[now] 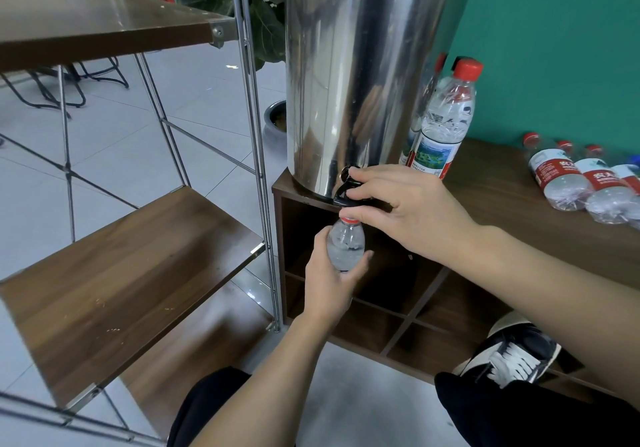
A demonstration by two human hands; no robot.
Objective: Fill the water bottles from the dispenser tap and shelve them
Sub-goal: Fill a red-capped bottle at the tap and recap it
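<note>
Fingers [323, 238] of the left hand [329, 280] curl round the body of a clear water bottle [345, 244], thumb on its right side, holding it upright directly under the dispenser tap [346, 188]. The bottle's open neck, ringed in red, sits just below the tap's spout. The right hand [405, 211] is on the black tap, its fingers bent over the handle and gripping it from the right.

The tap juts from the base of a tall steel dispenser [360, 75], which stands on the left end of a dark wooden cabinet [519, 211] with open cubbyholes below. Just right of the dispenser, two red-capped bottles [446, 117] stand upright on the cabinet top. Farther right of the dispenser, several more red-capped bottles [568, 179] lie on their sides against a green wall. Left of the dispenser stands a metal-framed shelf rack [131, 266] with brown boards. Behind the dispenser, a leafy potted plant [263, 27] shows.
</note>
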